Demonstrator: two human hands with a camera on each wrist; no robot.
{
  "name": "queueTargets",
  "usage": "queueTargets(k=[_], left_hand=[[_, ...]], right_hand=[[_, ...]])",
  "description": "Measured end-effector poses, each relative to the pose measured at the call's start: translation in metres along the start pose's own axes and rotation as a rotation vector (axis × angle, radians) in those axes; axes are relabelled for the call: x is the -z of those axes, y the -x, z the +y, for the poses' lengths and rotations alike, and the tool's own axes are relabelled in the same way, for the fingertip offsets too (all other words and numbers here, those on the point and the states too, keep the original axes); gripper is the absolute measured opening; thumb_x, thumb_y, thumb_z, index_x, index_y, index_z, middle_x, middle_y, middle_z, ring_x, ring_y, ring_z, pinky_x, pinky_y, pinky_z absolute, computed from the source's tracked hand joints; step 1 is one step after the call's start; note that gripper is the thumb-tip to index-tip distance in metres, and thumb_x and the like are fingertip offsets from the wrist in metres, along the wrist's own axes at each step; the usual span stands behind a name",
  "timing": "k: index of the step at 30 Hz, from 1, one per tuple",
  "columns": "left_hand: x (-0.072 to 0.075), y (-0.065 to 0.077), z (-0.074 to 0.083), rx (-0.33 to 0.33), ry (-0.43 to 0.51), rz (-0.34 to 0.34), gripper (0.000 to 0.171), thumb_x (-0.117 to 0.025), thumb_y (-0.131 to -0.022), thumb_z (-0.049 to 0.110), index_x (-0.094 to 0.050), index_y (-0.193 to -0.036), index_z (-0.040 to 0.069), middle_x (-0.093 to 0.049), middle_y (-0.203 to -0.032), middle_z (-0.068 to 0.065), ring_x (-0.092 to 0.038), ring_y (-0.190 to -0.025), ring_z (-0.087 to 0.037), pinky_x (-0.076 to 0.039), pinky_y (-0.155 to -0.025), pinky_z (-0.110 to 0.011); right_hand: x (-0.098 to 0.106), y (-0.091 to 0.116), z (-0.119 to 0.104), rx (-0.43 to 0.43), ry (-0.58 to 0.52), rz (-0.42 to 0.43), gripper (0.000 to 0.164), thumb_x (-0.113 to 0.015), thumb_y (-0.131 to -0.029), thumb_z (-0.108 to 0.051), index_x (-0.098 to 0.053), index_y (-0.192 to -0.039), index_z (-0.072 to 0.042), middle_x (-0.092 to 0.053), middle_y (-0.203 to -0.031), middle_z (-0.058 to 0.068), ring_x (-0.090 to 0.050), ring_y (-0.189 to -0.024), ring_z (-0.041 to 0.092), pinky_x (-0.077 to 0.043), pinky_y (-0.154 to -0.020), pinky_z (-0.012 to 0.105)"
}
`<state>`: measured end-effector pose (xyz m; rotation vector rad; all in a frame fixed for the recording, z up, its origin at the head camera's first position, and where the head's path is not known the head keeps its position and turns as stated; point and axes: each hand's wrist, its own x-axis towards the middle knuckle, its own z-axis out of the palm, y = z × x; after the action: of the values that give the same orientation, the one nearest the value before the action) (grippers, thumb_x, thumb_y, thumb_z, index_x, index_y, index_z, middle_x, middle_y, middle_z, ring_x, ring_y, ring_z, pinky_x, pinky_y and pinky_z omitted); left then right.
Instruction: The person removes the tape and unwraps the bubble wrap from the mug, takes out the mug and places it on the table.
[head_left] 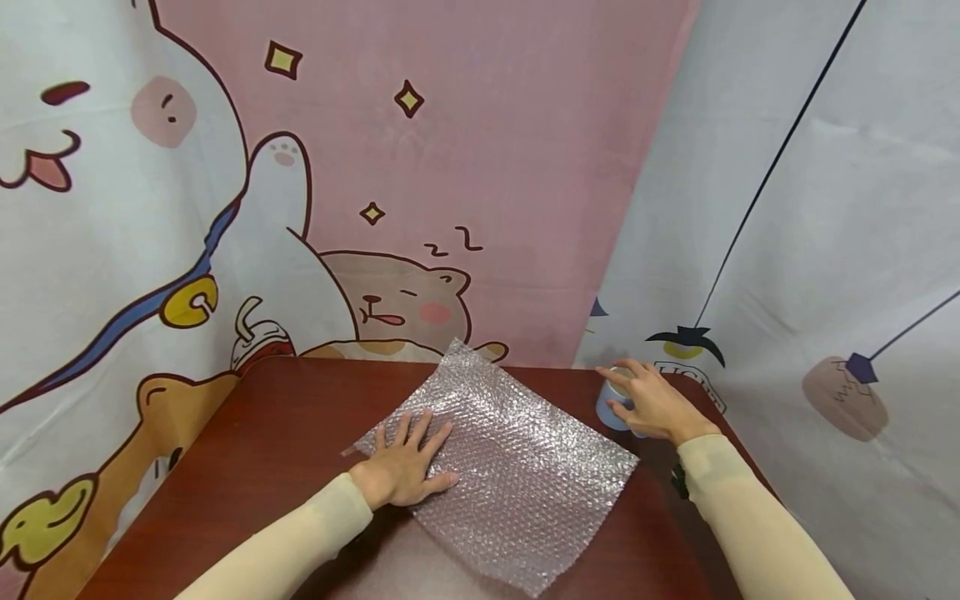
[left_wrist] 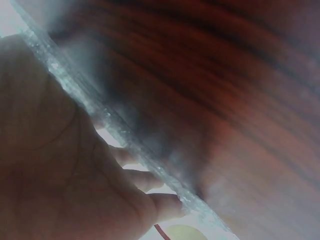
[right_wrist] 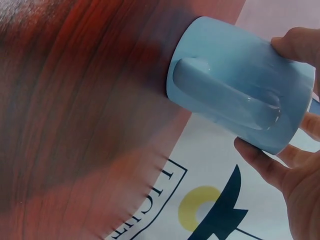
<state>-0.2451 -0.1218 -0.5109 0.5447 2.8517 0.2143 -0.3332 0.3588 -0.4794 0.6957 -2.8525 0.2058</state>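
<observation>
A sheet of clear bubble wrap (head_left: 517,450) lies at a slant on the dark red-brown table. My left hand (head_left: 405,467) rests on its left part, fingers spread and straight. From the left wrist view, the edge of the bubble wrap (left_wrist: 107,112) runs along under the palm and fingers. At the right, a light blue mug (head_left: 609,410) stands upright near the back of the table. My right hand (head_left: 652,404) holds it near the rim, thumb on one side and fingers on the other. The mug's handle (right_wrist: 225,95) faces the right wrist camera.
The wooden table (head_left: 285,417) ends at a cloth backdrop (head_left: 510,208) with cartoon animals. More printed cloth (head_left: 847,250) hangs close along the right side, near my right arm.
</observation>
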Motion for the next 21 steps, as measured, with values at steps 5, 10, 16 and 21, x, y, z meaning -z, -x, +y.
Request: queueTargets(k=[5, 10, 16, 21], left_hand=[[-0.0007, -0.0003, -0.0004, 0.001, 0.001, 0.000, 0.096, -0.054, -0.112, 0.078, -0.026, -0.187, 0.025, -0.014, -0.197, -0.017, -0.015, -0.182, -0.053, -0.018, -0.138, -0.088], [-0.0020, -0.0013, -0.0010, 0.001, 0.001, 0.000, 0.096, -0.054, -0.112, 0.078, -0.026, -0.187, 0.026, -0.014, -0.197, -0.017, -0.015, -0.182, -0.053, -0.018, -0.138, -0.088], [-0.0018, -0.0019, -0.0012, 0.005, -0.007, -0.010, 0.096, -0.054, -0.112, 0.079, -0.026, -0.187, 0.026, -0.014, -0.198, -0.016, -0.015, -0.182, -0.053, -0.016, -0.139, -0.087], [-0.0037, -0.0025, 0.0001, -0.004, 0.006, -0.023, 0.093, -0.054, -0.114, 0.075, -0.026, -0.187, 0.026, -0.013, -0.198, -0.017, -0.014, -0.182, -0.054, -0.016, -0.139, -0.087]], right_hand=[[-0.0010, 0.0009, 0.0015, -0.015, 0.000, 0.008, 0.062, -0.079, -0.109, -0.022, -0.063, -0.168, -0.012, -0.061, -0.163, 0.030, -0.060, -0.145, 0.062, -0.054, -0.116, 0.082], [-0.0022, 0.0012, 0.0025, -0.013, 0.000, 0.018, 0.062, -0.079, -0.108, -0.022, -0.064, -0.167, -0.010, -0.062, -0.162, 0.031, -0.060, -0.145, 0.061, -0.053, -0.118, 0.082], [-0.0031, 0.0015, 0.0013, -0.028, 0.002, 0.033, 0.063, -0.080, -0.108, -0.024, -0.063, -0.167, -0.012, -0.061, -0.163, 0.030, -0.061, -0.144, 0.060, -0.056, -0.114, 0.081], [-0.0045, 0.0070, -0.0003, -0.049, 0.027, 0.049, 0.065, -0.080, -0.109, -0.028, -0.061, -0.169, -0.016, -0.060, -0.166, 0.028, -0.062, -0.145, 0.059, -0.061, -0.106, 0.080]])
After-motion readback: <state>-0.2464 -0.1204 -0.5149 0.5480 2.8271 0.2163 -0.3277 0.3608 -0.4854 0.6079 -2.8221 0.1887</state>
